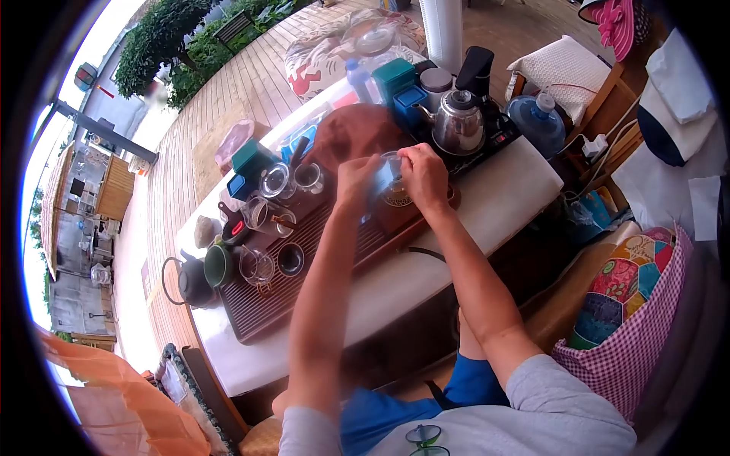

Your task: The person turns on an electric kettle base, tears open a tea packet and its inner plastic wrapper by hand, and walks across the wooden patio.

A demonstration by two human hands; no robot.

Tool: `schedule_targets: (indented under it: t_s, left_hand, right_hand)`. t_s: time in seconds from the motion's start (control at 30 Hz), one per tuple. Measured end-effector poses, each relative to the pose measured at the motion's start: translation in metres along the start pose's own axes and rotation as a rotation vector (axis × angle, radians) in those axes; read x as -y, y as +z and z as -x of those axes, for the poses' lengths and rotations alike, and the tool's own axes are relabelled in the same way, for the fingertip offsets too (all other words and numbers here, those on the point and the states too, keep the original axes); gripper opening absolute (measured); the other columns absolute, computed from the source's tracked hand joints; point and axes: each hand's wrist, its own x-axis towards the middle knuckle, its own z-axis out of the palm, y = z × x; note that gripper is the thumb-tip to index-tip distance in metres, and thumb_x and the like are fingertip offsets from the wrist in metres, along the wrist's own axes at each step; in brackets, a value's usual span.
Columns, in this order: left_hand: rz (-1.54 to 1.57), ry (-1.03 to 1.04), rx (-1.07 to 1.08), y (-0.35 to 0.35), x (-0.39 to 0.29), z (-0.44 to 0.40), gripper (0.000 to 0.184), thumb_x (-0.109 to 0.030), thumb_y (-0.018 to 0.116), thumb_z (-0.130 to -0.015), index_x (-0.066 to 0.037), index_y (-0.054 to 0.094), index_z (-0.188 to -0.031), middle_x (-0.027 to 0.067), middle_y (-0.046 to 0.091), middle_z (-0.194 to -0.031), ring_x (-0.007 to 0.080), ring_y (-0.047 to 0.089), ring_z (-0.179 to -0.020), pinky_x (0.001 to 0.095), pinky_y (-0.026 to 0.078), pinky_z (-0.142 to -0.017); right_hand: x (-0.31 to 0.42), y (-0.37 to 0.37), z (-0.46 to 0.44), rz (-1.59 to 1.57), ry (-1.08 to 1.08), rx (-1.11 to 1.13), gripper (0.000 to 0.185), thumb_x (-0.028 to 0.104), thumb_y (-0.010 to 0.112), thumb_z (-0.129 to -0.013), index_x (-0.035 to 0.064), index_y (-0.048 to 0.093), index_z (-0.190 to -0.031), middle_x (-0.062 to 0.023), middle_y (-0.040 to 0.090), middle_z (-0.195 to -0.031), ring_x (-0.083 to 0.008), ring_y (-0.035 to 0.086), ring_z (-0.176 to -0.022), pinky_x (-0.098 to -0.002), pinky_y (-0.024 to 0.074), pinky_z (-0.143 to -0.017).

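Note:
Both hands are raised over the right part of the brown slatted tea tray [262, 308]. Between them is a small, clear, bluish packet [386, 173], blurred by motion. My right hand [423, 175] pinches its upper right side. On its left side my left hand [357, 179] has its fingers drawn together, blurred. Below the packet sits a glass vessel with a patterned strainer or base [397, 197]. A dark red-brown cloth [357, 137] lies just behind my left hand. The steel kettle [459, 125] stands to the right, behind my right hand.
Glass cups [257, 264], a green cup [218, 264] and a dark pot [196, 283] stand on the left. Teal boxes [395, 77] are at the back. A large water bottle [536, 118] stands beyond the table's right end. A patchwork cushion [623, 285] is at the right.

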Motion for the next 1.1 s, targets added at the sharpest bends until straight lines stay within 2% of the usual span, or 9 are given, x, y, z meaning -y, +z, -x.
schedule_targets:
  t_s: [0.07, 0.33, 0.47, 0.5, 0.7, 0.8, 0.83, 0.93, 1.1]
  left_hand:
    - [0.070, -0.065, -0.065, 0.007, 0.007, -0.005, 0.026, -0.021, 0.069, -0.096, 0.004, 0.073, -0.099, 0.0012, 0.069, -0.076, 0.0060, 0.058, -0.057, 0.0215, 0.046, -0.053]
    - [-0.011, -0.086, -0.049, 0.013, 0.000, -0.004, 0.024, -0.026, 0.070, -0.096, -0.003, 0.073, -0.097, 0.0003, 0.071, -0.077, 0.0062, 0.054, -0.048, 0.0213, 0.040, -0.042]
    - [-0.247, 0.062, -0.110, 0.010, 0.017, -0.012, 0.019, -0.020, 0.074, -0.093, -0.001, 0.071, -0.090, 0.0002, 0.069, -0.076, 0.0057, 0.056, -0.057, 0.0211, 0.044, -0.052]
    - [-0.289, 0.092, -0.131, 0.009, 0.013, -0.009, 0.034, -0.024, 0.075, -0.081, 0.007, 0.072, -0.094, 0.0106, 0.071, -0.080, 0.0153, 0.063, -0.072, 0.0305, 0.051, -0.065]
    - [-0.492, 0.234, -0.103, 0.006, 0.015, -0.013, 0.026, -0.022, 0.072, -0.086, 0.003, 0.071, -0.091, 0.0107, 0.069, -0.075, 0.0150, 0.063, -0.070, 0.0316, 0.050, -0.067]
    - [-0.460, 0.268, -0.113, 0.004, 0.015, -0.013, 0.020, -0.018, 0.069, -0.095, -0.001, 0.069, -0.086, -0.0027, 0.061, -0.072, 0.0052, 0.051, -0.062, 0.0231, 0.041, -0.057]
    - [-0.418, 0.281, -0.101, 0.001, 0.018, -0.017, 0.022, -0.020, 0.066, -0.096, -0.001, 0.068, -0.086, -0.0018, 0.061, -0.072, 0.0057, 0.051, -0.064, 0.0231, 0.042, -0.059]
    - [-0.517, 0.340, -0.100, -0.002, 0.017, -0.019, 0.028, -0.023, 0.066, -0.090, 0.004, 0.070, -0.092, 0.0138, 0.070, -0.077, 0.0187, 0.064, -0.071, 0.0342, 0.051, -0.069]
    - [-0.503, 0.311, -0.127, 0.001, 0.019, -0.013, 0.029, -0.023, 0.065, -0.088, 0.006, 0.069, -0.092, 0.0172, 0.069, -0.077, 0.0216, 0.065, -0.072, 0.0357, 0.051, -0.069]
  right_hand:
    - [-0.003, -0.002, 0.000, -0.025, 0.044, 0.014, 0.011, 0.007, 0.063, -0.087, 0.0048, 0.073, -0.093, -0.0144, 0.068, -0.095, -0.0351, 0.067, -0.089, -0.0425, 0.0542, -0.079]
    - [-0.017, -0.003, 0.001, -0.158, 0.175, 0.037, 0.014, 0.005, 0.061, -0.087, 0.0025, 0.073, -0.095, -0.0188, 0.070, -0.096, -0.0371, 0.068, -0.090, -0.0423, 0.0550, -0.080]
    - [-0.022, 0.003, 0.003, -0.181, 0.150, 0.001, 0.006, 0.006, 0.067, -0.086, 0.0061, 0.072, -0.090, -0.0152, 0.069, -0.091, -0.0358, 0.067, -0.087, -0.0432, 0.0541, -0.076]
    - [-0.023, 0.005, 0.003, -0.178, 0.146, -0.002, 0.006, 0.006, 0.067, -0.086, 0.0061, 0.071, -0.091, -0.0153, 0.069, -0.092, -0.0359, 0.066, -0.087, -0.0433, 0.0541, -0.076]
    - [-0.020, 0.005, 0.002, -0.142, 0.166, -0.019, 0.008, 0.005, 0.067, -0.088, 0.0063, 0.069, -0.095, -0.0152, 0.068, -0.093, -0.0365, 0.066, -0.087, -0.0443, 0.0538, -0.075]
    - [-0.018, 0.004, 0.001, -0.160, 0.155, -0.034, 0.010, 0.005, 0.067, -0.087, 0.0062, 0.068, -0.097, -0.0149, 0.068, -0.093, -0.0368, 0.066, -0.088, -0.0446, 0.0538, -0.075]
    - [-0.017, 0.004, 0.001, -0.170, 0.141, -0.043, 0.010, 0.004, 0.067, -0.087, 0.0061, 0.068, -0.097, -0.0149, 0.068, -0.094, -0.0369, 0.066, -0.088, -0.0447, 0.0538, -0.075]
    - [-0.017, 0.007, 0.000, -0.175, 0.138, -0.062, 0.010, 0.003, 0.067, -0.087, 0.0060, 0.068, -0.096, -0.0149, 0.068, -0.094, -0.0369, 0.066, -0.088, -0.0444, 0.0539, -0.075]
    - [-0.018, 0.009, 0.001, -0.184, 0.123, -0.065, 0.013, 0.001, 0.066, -0.086, 0.0062, 0.068, -0.098, -0.0148, 0.067, -0.096, -0.0369, 0.066, -0.088, -0.0435, 0.0540, -0.075]
